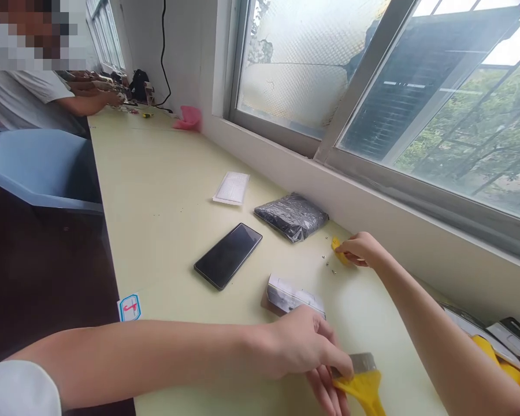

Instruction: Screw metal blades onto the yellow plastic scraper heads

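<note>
My left hand [309, 349] grips a yellow scraper [364, 386] by its grey metal blade, thumb on top and fingers beneath. The handle runs off the bottom edge of the view. Further up by the window wall, my right hand [363, 249] is closed on a small yellow plastic piece [338, 253], partly hidden by the fingers. Several tiny metal parts, perhaps screws or nuts [327, 264], lie scattered just left of it. A small printed box [292, 297] sits directly behind my left hand.
On the table [156, 254] lie a black phone [229, 255], a dark plastic-wrapped packet [292, 215] and a white packet [231, 188]. Yellow items and card packages [498, 341] sit beyond my right forearm. A blue chair [39, 164] and another person [30, 98] are at left.
</note>
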`<act>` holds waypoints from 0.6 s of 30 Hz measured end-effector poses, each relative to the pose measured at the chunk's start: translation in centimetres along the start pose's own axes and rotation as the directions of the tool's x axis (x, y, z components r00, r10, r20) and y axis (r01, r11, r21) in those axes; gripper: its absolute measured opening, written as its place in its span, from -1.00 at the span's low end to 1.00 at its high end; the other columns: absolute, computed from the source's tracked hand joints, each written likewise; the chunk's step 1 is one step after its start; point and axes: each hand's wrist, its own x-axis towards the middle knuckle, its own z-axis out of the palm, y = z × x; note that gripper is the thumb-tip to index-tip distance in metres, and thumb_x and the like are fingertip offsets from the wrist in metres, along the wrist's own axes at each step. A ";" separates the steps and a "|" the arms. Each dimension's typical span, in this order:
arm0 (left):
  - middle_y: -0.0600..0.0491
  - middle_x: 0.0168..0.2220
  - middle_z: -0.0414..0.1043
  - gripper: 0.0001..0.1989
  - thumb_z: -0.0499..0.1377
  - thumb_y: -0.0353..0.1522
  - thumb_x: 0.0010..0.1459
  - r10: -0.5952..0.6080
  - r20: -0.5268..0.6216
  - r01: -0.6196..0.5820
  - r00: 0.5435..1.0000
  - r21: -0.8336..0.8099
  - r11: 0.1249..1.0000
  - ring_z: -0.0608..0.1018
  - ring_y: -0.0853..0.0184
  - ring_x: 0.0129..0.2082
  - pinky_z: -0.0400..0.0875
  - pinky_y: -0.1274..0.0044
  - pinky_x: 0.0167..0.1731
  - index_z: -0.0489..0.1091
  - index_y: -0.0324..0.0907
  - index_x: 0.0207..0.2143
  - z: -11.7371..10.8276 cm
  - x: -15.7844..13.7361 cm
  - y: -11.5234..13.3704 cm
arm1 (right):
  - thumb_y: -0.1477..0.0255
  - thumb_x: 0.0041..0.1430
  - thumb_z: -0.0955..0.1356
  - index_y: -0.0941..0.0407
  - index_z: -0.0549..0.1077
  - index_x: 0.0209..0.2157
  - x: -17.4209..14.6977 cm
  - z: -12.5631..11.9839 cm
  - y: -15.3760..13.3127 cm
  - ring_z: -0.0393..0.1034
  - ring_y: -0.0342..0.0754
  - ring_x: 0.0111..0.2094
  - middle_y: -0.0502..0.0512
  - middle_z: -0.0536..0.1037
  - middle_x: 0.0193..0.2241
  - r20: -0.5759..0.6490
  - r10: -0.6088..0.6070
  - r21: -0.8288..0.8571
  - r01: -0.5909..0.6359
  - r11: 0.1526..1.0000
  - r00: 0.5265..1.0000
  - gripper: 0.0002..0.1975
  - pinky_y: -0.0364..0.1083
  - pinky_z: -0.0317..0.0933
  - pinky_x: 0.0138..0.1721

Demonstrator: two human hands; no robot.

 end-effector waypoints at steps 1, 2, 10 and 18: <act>-0.13 -0.61 0.50 -0.88 0.29 -0.40 -0.29 0.011 0.003 -0.011 1.000 0.005 1.000 0.56 0.25 -0.67 0.44 0.54 -0.69 0.41 -0.25 -0.63 0.0 -0.1 0.1 | 0.26 0.32 0.38 0.17 0.41 0.06 0.1 0.0 -0.2 0.44 0.01 -0.08 0.20 0.46 0.01 0.032 0.038 -0.005 -0.038 0.999 0.999 -0.63 0.06 0.41 -0.09; -0.12 -0.62 0.50 -0.91 0.27 -0.41 -0.27 0.017 0.009 -0.017 1.000 0.011 1.000 0.56 0.25 -0.67 0.45 0.54 -0.68 0.41 -0.25 -0.64 0.0 -0.2 0.1 | 0.26 0.32 0.38 0.17 0.40 0.06 0.1 0.1 -0.5 0.44 0.02 -0.08 0.19 0.46 0.01 0.059 0.069 -0.012 -0.069 0.998 0.996 -0.62 0.07 0.41 -0.08; -0.10 -0.62 0.49 -0.96 0.22 -0.43 -0.27 0.042 -0.024 -0.041 0.999 0.060 0.997 0.55 0.27 -0.65 0.41 0.56 -0.70 0.42 -0.24 -0.68 0.4 -1.0 0.5 | 0.26 0.32 0.37 0.16 0.42 0.04 -1.7 0.0 -1.3 0.44 0.01 -0.09 0.17 0.47 0.00 0.047 0.020 -0.060 -0.017 0.998 0.999 -0.65 0.07 0.40 -0.08; -0.08 -0.61 0.51 -0.91 0.26 -0.42 -0.17 0.071 -0.014 -0.070 0.997 0.072 0.995 0.54 0.32 -0.66 0.43 0.58 -0.67 0.39 -0.26 -0.59 0.7 -1.6 0.3 | 0.34 0.28 0.36 0.03 0.14 0.26 -15.4 -3.0 4.2 0.37 -0.15 -0.47 -0.02 0.50 -0.30 -0.246 -0.233 0.123 0.269 0.955 0.941 -0.43 -0.12 0.33 -0.41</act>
